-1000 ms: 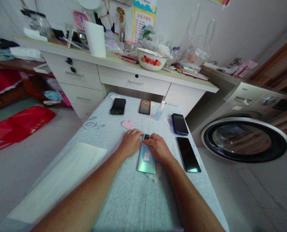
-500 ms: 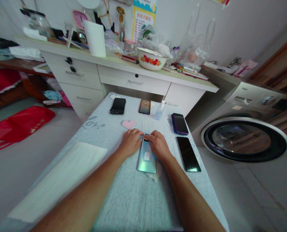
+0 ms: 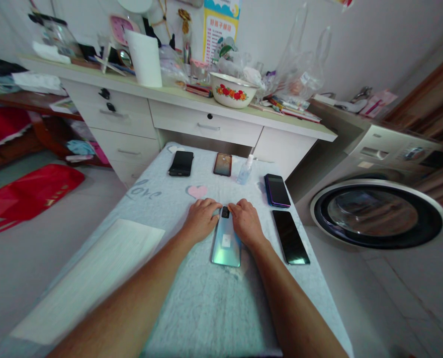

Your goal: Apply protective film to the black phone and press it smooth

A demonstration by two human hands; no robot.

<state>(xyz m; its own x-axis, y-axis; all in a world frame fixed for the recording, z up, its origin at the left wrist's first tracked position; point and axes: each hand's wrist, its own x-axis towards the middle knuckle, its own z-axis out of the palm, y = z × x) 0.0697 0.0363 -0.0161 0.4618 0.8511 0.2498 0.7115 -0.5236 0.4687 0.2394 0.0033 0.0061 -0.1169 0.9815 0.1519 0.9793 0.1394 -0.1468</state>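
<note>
A shiny blue-green smartphone (image 3: pixel 226 251) lies back up on the cloth-covered table, its dark camera block at the far end and a small white label on its back. At the far left corner, my left hand (image 3: pixel 202 219) grips the phone's edge with bent fingers. My right hand (image 3: pixel 246 221) holds the opposite edge, thumb beside the camera block. To the right lies a black-screened phone (image 3: pixel 291 237), and beyond it a phone with a purple-blue edge (image 3: pixel 278 191). A clear spray bottle (image 3: pixel 245 170) stands farther back.
A black phone (image 3: pixel 181 163) and a brownish phone or case (image 3: pixel 222 164) lie at the table's far end. On the left is a long white sheet (image 3: pixel 90 278). A drawer desk (image 3: pixel 206 124) closes off the back; a washing machine (image 3: pixel 378 209) stands right.
My right thumb has slid off the camera block to the phone's right edge, uncovering the block. My left hand and the phone stay in about the same place.
</note>
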